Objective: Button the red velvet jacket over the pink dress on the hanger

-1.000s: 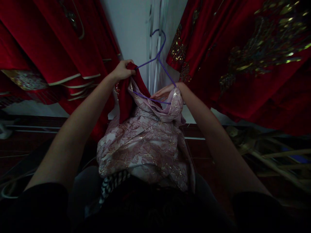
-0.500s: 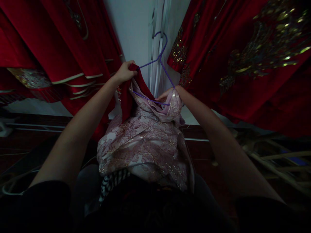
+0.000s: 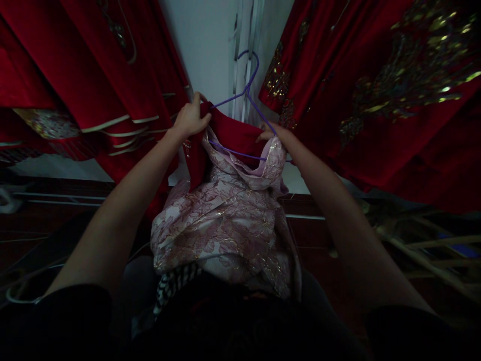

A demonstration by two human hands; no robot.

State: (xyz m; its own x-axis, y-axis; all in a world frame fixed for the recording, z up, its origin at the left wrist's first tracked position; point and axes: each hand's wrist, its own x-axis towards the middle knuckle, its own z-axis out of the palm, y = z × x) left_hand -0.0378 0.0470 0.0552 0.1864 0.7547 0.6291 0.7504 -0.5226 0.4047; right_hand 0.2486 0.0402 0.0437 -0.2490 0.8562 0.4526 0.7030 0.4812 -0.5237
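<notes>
A pink dress with a glittering floral pattern lies over my lap, its top on a purple hanger. Red cloth, apparently a garment, spans the space behind the dress neckline and hangs down at the left. At the hanger's left end, my left hand pinches the red cloth's upper edge. My right hand is behind the hanger's right arm, its fingers at the red cloth's other end; the hanger and dress shoulder partly cover it.
Red garments with pale trim hang on the left, and red garments with gold sequins hang on the right. Behind the hanger stands a pale wall with metal uprights. A wooden frame is at lower right.
My right hand has moved up and outward from inside the neckline, and the red cloth now stretches wider across the hanger. My left hand has shifted slightly, still on the cloth.
</notes>
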